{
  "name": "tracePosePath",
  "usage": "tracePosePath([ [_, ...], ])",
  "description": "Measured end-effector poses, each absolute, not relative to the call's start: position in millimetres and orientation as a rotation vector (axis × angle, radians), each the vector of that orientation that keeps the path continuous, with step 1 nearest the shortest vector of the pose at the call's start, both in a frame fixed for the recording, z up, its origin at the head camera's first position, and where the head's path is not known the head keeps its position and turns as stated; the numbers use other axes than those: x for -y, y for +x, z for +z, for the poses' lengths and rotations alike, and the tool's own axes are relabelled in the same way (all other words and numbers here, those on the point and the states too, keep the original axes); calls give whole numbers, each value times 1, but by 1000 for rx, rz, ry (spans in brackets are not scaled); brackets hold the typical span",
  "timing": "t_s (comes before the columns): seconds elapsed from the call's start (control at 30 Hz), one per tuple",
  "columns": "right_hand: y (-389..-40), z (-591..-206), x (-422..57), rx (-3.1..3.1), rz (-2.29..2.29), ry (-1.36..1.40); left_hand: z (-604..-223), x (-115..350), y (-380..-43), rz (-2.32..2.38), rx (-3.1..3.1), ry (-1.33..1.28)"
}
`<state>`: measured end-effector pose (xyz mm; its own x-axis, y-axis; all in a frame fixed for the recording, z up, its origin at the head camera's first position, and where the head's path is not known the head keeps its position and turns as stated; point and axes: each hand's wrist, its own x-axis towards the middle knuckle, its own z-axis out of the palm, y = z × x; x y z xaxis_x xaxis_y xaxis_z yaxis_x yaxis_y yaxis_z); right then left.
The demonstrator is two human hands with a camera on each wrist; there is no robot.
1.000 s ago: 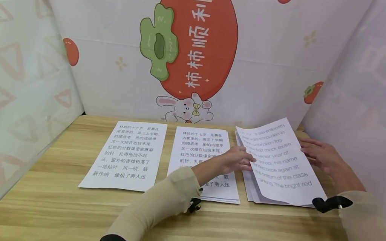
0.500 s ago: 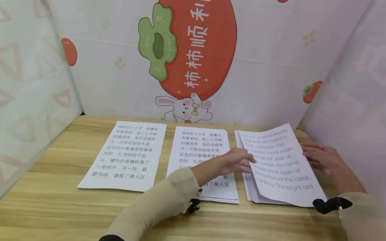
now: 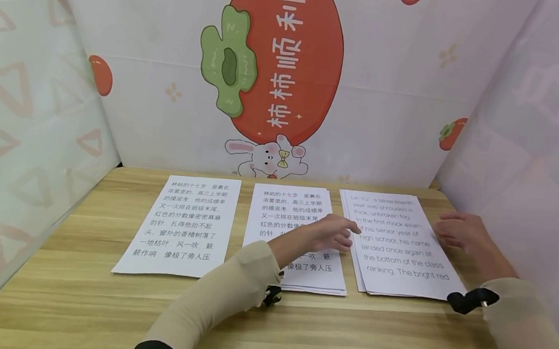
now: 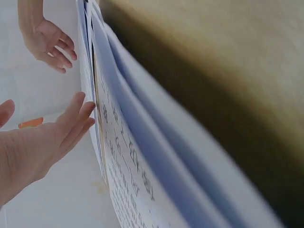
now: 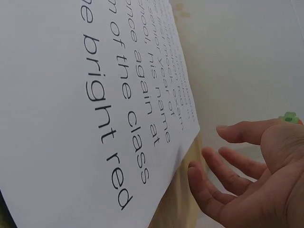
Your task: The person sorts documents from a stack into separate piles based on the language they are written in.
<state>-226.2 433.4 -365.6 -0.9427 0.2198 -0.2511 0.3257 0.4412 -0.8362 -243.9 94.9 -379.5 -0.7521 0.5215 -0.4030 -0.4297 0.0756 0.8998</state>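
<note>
On the right of the table lies a stack of paper sheets [image 3: 394, 249], its top one printed in English. My left hand [image 3: 330, 234] hovers over the middle stack of paper [image 3: 284, 205], fingertips near the left edge of the English pile. In the left wrist view that hand [image 4: 52, 140] has its fingers extended and nothing in its grasp. Beside the pile's right edge is my right hand [image 3: 467, 236]. Seen from the right wrist, its fingers [image 5: 228, 175] are loosely bent, holding nothing, slightly apart from the sheet [image 5: 57, 118].
A single visible sheet with Chinese print [image 3: 182, 224] lies at the left of the wooden table [image 3: 267, 332]. The middle stack, also in Chinese, has slightly uneven edges. A patterned cloth backdrop [image 3: 383, 111] rises behind the table, with cloth at both sides.
The top English sheet, lifted and slanted before, has come down flat on its pile. Both hands have let go of it; the left has drawn back slightly leftward.
</note>
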Motion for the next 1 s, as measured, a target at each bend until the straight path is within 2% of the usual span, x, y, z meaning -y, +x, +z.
tracePosePath([
  [0.27, -231, -364, -398, -2670, -1358, 330, -378, -63, -253, 1760, -1769, 95],
  [0.63, -239, -375, -348, -2581, -1491, -55, -375, -1, -261, 1658, -2024, 96],
  [1.0, -237, -388, -305, -2358, -1603, -115, -372, 55, -260, 1644, -2114, 25],
])
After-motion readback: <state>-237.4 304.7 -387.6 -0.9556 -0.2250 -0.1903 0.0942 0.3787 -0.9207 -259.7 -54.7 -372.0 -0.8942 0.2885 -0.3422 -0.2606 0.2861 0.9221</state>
